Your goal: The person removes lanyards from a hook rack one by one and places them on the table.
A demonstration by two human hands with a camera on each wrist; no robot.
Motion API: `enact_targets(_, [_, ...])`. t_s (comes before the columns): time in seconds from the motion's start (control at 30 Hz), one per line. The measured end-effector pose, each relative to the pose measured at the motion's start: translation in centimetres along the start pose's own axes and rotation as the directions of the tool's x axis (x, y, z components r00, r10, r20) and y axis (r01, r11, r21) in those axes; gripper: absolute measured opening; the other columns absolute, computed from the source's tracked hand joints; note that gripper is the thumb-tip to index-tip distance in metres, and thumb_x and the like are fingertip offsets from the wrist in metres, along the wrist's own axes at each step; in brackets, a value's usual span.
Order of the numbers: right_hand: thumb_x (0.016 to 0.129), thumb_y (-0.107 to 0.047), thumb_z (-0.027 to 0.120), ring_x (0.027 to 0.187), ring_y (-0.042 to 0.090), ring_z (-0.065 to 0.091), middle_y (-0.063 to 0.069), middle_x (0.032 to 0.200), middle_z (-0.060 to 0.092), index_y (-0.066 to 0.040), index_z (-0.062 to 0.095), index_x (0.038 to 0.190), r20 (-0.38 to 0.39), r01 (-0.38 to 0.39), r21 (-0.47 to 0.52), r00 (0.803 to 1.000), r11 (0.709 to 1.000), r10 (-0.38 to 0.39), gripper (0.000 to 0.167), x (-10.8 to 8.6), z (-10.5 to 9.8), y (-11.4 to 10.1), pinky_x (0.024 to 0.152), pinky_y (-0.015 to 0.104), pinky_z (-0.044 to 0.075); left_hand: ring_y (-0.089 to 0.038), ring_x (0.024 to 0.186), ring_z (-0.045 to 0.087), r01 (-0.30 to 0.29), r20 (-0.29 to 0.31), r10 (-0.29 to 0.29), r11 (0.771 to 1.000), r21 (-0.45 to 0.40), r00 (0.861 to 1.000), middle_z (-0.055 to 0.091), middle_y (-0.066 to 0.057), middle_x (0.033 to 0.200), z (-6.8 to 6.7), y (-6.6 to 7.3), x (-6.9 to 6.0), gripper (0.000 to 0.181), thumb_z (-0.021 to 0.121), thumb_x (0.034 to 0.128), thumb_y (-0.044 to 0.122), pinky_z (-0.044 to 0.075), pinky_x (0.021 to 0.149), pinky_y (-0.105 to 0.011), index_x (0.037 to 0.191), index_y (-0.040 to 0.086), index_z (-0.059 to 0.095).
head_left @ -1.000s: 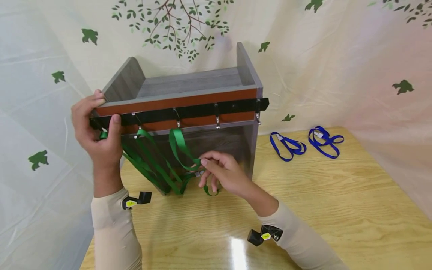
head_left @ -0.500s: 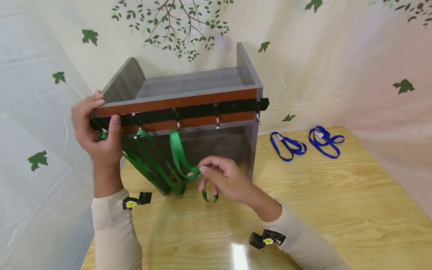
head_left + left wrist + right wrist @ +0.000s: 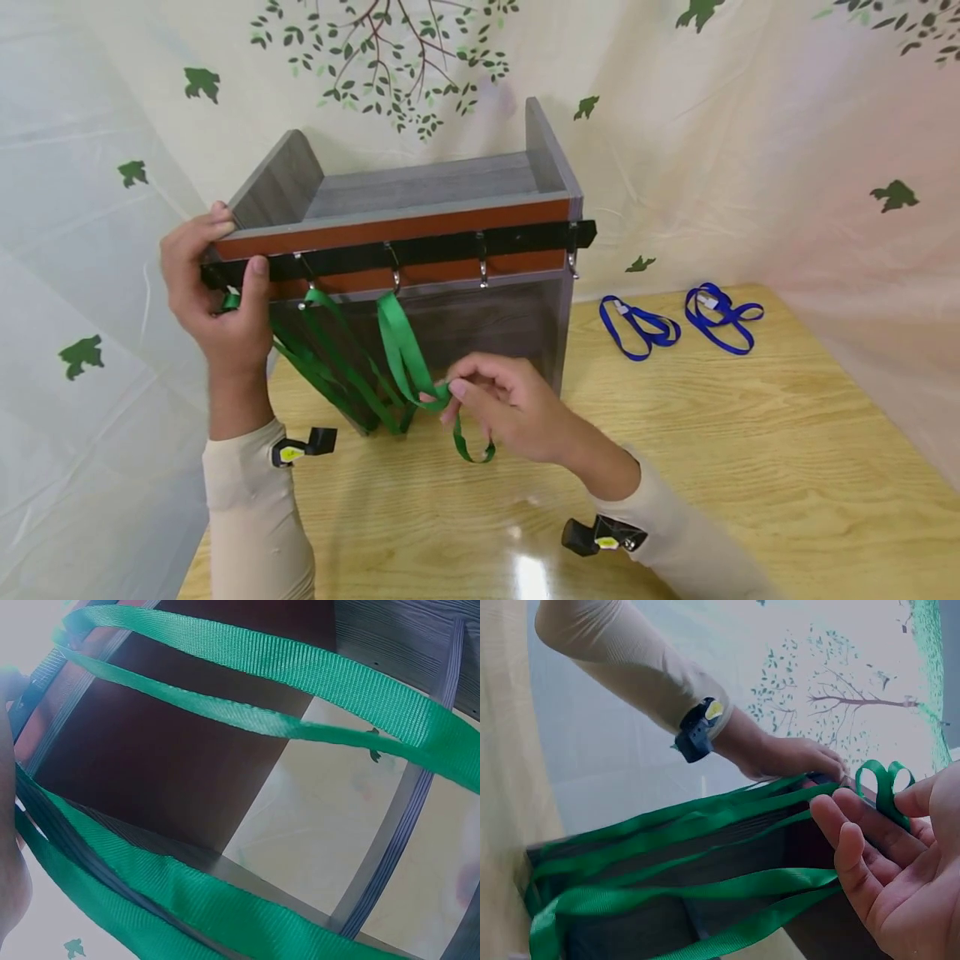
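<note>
My left hand (image 3: pixel 217 292) grips the left end of the grey wooden shelf unit (image 3: pixel 420 187), thumb across the black hook strip (image 3: pixel 435 247). My right hand (image 3: pixel 517 408) pinches a green lanyard (image 3: pixel 405 346) between thumb and fingers, in front of the shelf's lower opening. That lanyard's upper bend lies at the middle metal hook (image 3: pixel 396 279); whether it is fully over it, I cannot tell. Below the right hand dangles a short loop. Other green lanyards (image 3: pixel 705 814) hang from the hooks on the left, the leftmost partly hidden by my left hand.
Two blue lanyards (image 3: pixel 641 327) (image 3: pixel 722 317) lie coiled on the wooden table (image 3: pixel 750 442), right of the shelf. Two bare hooks (image 3: pixel 482 271) are on the strip's right side. A leaf-printed cloth (image 3: pixel 675 150) hangs behind.
The right hand has moved down and slightly right, drawing the green lanyard longer below the middle hook. Its dangling loop has dropped lower. The left hand keeps its grip in place.
</note>
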State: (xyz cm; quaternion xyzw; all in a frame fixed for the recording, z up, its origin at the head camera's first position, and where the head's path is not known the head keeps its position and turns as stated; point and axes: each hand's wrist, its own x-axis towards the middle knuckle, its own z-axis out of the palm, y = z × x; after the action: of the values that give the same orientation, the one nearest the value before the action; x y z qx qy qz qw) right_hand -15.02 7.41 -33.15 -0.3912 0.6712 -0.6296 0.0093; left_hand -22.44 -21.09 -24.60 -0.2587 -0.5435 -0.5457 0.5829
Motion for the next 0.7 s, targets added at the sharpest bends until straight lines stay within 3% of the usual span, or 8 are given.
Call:
enact_targets(0.23, [0.109, -0.003, 0.050, 0.058, 0.011, 0.055, 0.020, 0.100, 0.076, 0.002, 0.068, 0.113, -0.099, 0.043, -0.038, 0.994, 0.998, -0.046, 0.019, 1.8, -1.0, -0.8, 0.053, 0.028, 0.054, -0.031, 0.118, 0.059, 0.004, 0.011, -0.004, 1.000, -0.016, 1.000, 0.069, -0.014, 0.111, -0.1, -0.1, -0.1, 0.053, 0.080, 0.0827, 0.030, 0.045, 0.124, -0.052, 0.105, -0.016, 0.065])
enact_targets(0.37, [0.109, -0.004, 0.050, 0.060, 0.014, 0.060, 0.023, 0.112, 0.078, 0.002, 0.068, 0.115, -0.095, 0.031, -0.008, 0.995, 0.999, -0.032, 0.020, 1.9, -1.2, -1.1, 0.052, 0.028, 0.053, -0.032, 0.119, 0.059, -0.005, 0.018, 0.005, 1.000, -0.005, 1.000, 0.070, -0.015, 0.112, 0.0, -0.2, -0.2, 0.057, 0.081, 0.0838, 0.033, 0.045, 0.123, -0.053, 0.105, -0.017, 0.064])
enact_targets(0.47, [0.110, -0.006, 0.050, 0.061, 0.019, 0.061, 0.020, 0.095, 0.076, 0.001, 0.068, 0.117, -0.066, -0.005, -0.004, 0.998, 1.000, 0.004, 0.021, 1.6, -1.3, -1.2, 0.053, 0.028, 0.052, -0.032, 0.119, 0.060, -0.012, 0.016, 0.012, 1.000, 0.002, 1.000, 0.071, -0.014, 0.112, 0.0, -0.2, -0.2, 0.057, 0.080, 0.0838, 0.034, 0.045, 0.122, -0.053, 0.105, -0.017, 0.064])
enact_targets(0.6, [0.110, -0.008, 0.050, 0.057, 0.023, 0.053, 0.012, 0.069, 0.057, -0.002, 0.068, 0.117, -0.052, -0.035, -0.042, 0.998, 0.998, 0.033, 0.021, 1.3, -1.4, -1.3, 0.051, 0.027, 0.046, -0.032, 0.119, 0.060, -0.011, 0.010, 0.010, 1.000, 0.005, 1.000, 0.071, -0.014, 0.111, 0.0, -0.1, -0.1, 0.055, 0.079, 0.0834, 0.032, 0.045, 0.122, -0.053, 0.105, -0.016, 0.064])
enact_targets(0.7, [0.110, -0.008, 0.051, 0.054, 0.025, 0.049, 0.014, 0.075, 0.064, -0.003, 0.069, 0.115, -0.049, -0.062, -0.041, 0.997, 0.997, 0.060, 0.020, 1.1, -1.7, -1.7, 0.048, 0.026, 0.041, -0.032, 0.119, 0.060, -0.009, 0.011, 0.009, 1.000, 0.008, 1.000, 0.071, -0.014, 0.111, 0.0, -0.1, -0.1, 0.055, 0.079, 0.0834, 0.032, 0.044, 0.123, -0.053, 0.105, -0.017, 0.064])
